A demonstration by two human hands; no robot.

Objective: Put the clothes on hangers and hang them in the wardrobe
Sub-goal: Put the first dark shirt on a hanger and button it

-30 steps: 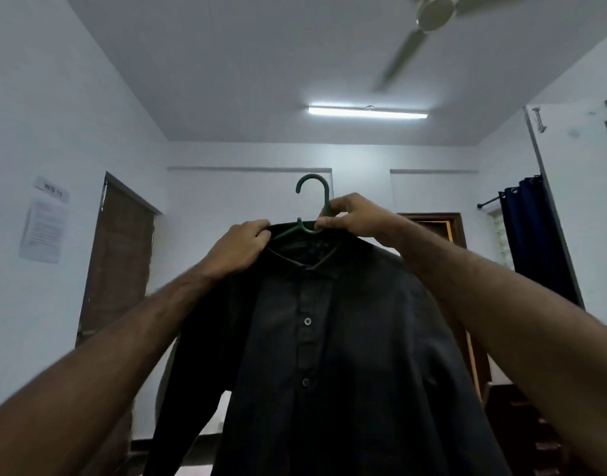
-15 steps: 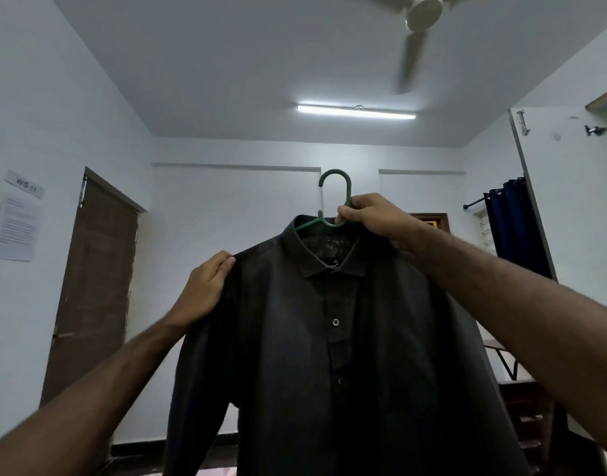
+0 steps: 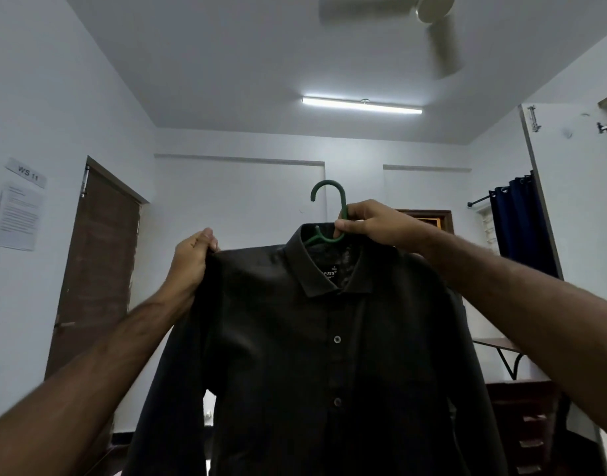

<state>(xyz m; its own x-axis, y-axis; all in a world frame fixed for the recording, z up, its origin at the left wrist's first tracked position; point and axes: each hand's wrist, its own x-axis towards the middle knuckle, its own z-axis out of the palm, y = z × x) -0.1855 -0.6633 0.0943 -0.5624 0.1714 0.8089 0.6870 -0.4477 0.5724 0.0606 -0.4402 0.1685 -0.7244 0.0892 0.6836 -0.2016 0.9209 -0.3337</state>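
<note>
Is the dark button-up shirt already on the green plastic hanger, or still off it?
On it: the green plastic hanger sits inside the dark button-up shirt collar.

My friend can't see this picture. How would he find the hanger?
Look at the dark shirt held up in the middle of the room. At its collar, the right hand grips the hanger just below its hook. It is the only green thing, curling up above the collar like a question mark.
</note>
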